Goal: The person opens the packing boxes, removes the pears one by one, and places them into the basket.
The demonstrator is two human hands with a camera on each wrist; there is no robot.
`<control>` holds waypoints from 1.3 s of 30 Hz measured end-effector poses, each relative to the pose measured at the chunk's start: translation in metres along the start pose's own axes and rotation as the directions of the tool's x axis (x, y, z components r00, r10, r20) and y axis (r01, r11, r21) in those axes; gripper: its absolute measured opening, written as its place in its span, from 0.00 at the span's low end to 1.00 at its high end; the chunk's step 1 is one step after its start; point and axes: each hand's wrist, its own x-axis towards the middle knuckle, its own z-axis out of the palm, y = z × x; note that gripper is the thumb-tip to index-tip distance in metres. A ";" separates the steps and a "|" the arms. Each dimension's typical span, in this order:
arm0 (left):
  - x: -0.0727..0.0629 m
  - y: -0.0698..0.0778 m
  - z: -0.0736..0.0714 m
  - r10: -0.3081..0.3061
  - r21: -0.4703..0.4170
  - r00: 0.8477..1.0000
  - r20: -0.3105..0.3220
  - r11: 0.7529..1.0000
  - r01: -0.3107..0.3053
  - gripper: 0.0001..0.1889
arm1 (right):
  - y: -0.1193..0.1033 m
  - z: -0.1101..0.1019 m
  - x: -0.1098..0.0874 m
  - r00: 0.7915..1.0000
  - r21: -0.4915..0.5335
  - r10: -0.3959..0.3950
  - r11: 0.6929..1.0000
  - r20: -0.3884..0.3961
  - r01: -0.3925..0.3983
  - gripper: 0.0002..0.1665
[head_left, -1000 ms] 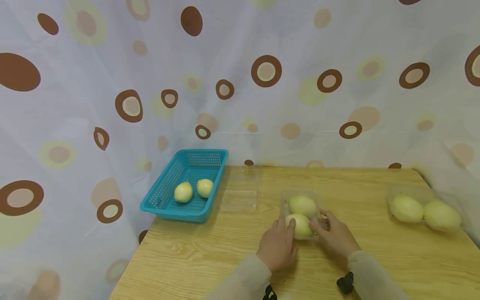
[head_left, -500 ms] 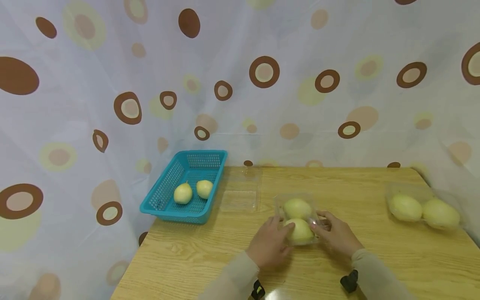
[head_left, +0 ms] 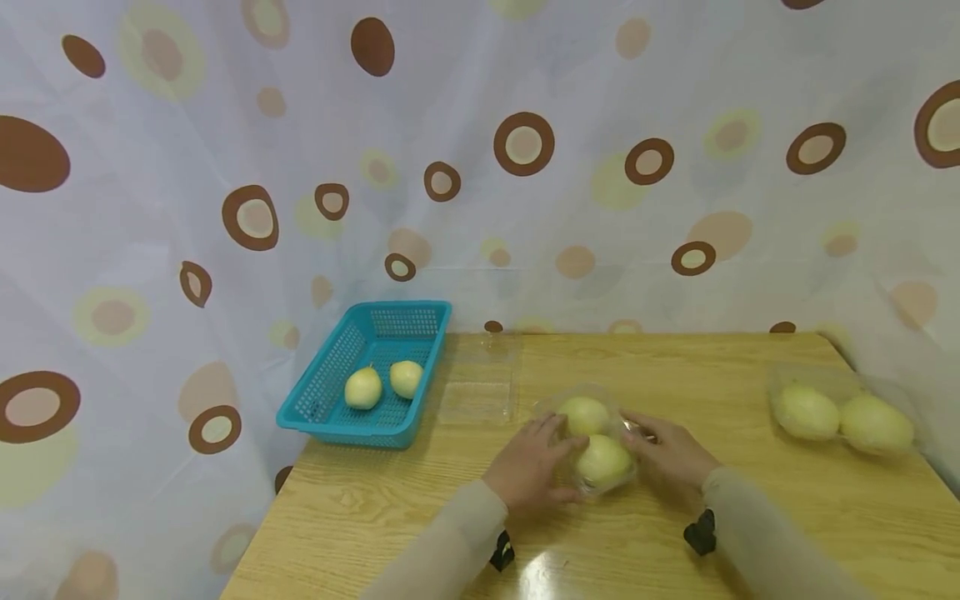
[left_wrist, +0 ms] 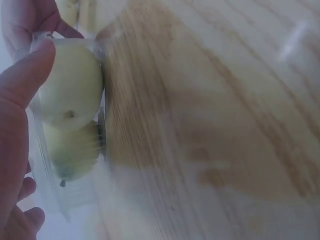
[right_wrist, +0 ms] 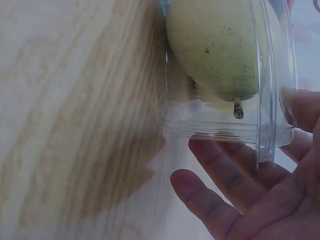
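Observation:
Between both hands is a transparent plastic clamshell box (right_wrist: 215, 131) with two yellow-green pears (head_left: 604, 461) inside, turned slightly at an angle on the table. My left hand (head_left: 528, 467) holds its left side, fingers spread along it; in the left wrist view the thumb (left_wrist: 35, 70) lies on the box's edge. On the opposite side, my right hand (head_left: 671, 450) grips the rim. The right wrist view shows the thumb on the rim and fingers (right_wrist: 220, 170) at the end wall, near a pear's stem (right_wrist: 238, 107).
A blue perforated basket (head_left: 405, 437) at the left holds two pears (head_left: 363, 388). Next to it lies another transparent box (head_left: 476, 400), lid open. At the far right stands a transparent box with two pears (head_left: 877, 423). A patterned curtain (head_left: 465, 225) hangs behind the wooden table (head_left: 360, 517).
The box with two pears has turned anticlockwise, its far end swinging left. My left hand has shifted left along with it, and its fingers are spread wider. The right hand stays at the box's right side.

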 end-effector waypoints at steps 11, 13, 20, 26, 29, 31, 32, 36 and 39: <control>0.008 -0.008 0.010 -0.025 0.003 0.997 -0.075 1.000 0.026 0.39 | 0.000 -0.009 0.015 0.990 0.023 0.068 0.997 0.127 -0.071 0.34; 0.007 -0.008 0.009 -0.031 -0.006 0.996 -0.079 1.000 0.030 0.39 | 0.000 -0.009 0.016 0.991 0.014 0.069 0.997 0.116 -0.071 0.35; 0.010 -0.004 0.010 -0.088 -0.053 0.996 -0.032 0.995 0.086 0.41 | -0.002 -0.007 0.011 0.997 -0.065 0.062 0.996 0.047 -0.059 0.37; 0.011 0.007 0.008 -0.142 -0.028 0.988 0.068 0.989 0.144 0.48 | -0.007 -0.001 0.002 0.998 -0.106 0.065 0.992 -0.012 -0.066 0.38; 0.012 0.013 0.007 -0.160 -0.027 0.986 0.052 0.986 0.162 0.51 | -0.011 0.003 -0.002 0.996 -0.141 0.070 0.987 -0.047 -0.076 0.38; 0.013 0.018 0.007 -0.180 -0.023 0.983 0.036 0.983 0.181 0.53 | -0.013 0.006 -0.004 0.995 -0.175 0.067 0.981 -0.068 -0.078 0.38; 0.012 0.020 0.007 -0.194 -0.021 0.980 0.033 0.981 0.195 0.53 | -0.015 0.007 -0.005 0.995 -0.191 0.065 0.978 -0.076 -0.079 0.38; 0.011 0.026 0.003 -0.216 0.013 0.976 0.019 0.976 0.216 0.46 | -0.020 0.013 -0.010 0.991 -0.246 0.069 0.965 -0.117 -0.096 0.38; 0.011 0.029 0.000 -0.201 0.041 0.980 0.007 0.979 0.201 0.39 | -0.024 0.016 -0.013 0.987 -0.267 0.092 0.956 -0.134 -0.125 0.42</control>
